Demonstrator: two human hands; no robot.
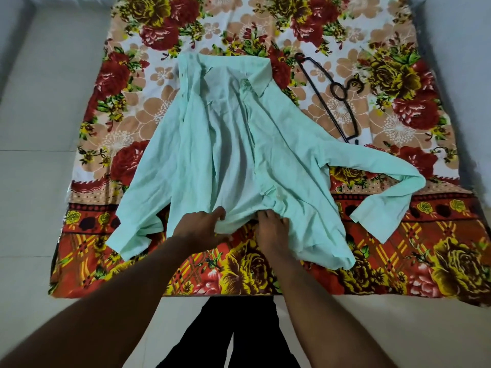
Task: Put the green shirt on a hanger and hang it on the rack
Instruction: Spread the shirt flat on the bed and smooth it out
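A pale green long-sleeved shirt [233,155] lies spread on a floral sheet, collar at the far end and hem near me. One sleeve trails out to the right, the other folds down at the left. My left hand [202,229] pinches the bunched hem at its middle. Just to the right, my right hand [271,229] presses on the same hem, fingers curled into the cloth. A black hanger [322,102] lies flat on the sheet to the right of the collar, its lower end close to the right sleeve. No rack is in view.
The floral sheet [398,248] covers a bed or mat, with pale tiled floor [34,155] on the left, right and near sides. My legs in black trousers [239,335] stand at the sheet's near edge.
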